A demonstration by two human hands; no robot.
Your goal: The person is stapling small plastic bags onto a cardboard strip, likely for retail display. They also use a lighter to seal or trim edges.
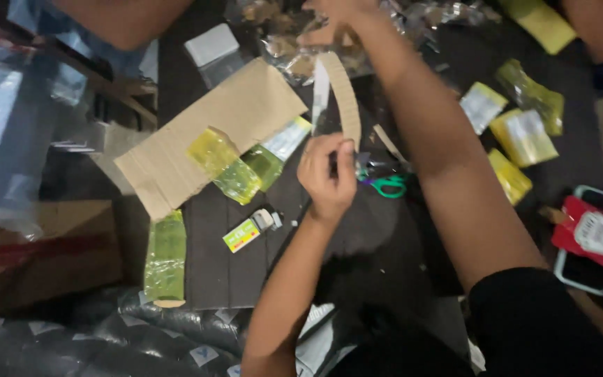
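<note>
While the left hand [328,176] pinches the lower end of a curved cardboard strip [343,94] over the dark table [232,244], the right hand [336,17] reaches to the strip's far end among clear plastic bags [287,49]; its grip cannot be made out. Green-handled scissors [387,185] lie just right of the left hand, a cardboard sheet [204,132] to its left.

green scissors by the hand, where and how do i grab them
Take the green scissors by their handle loops, coming from the right, where the loops lie bare on the dark table. The blade end is hidden under the left hand, so how it points is unclear.
</note>
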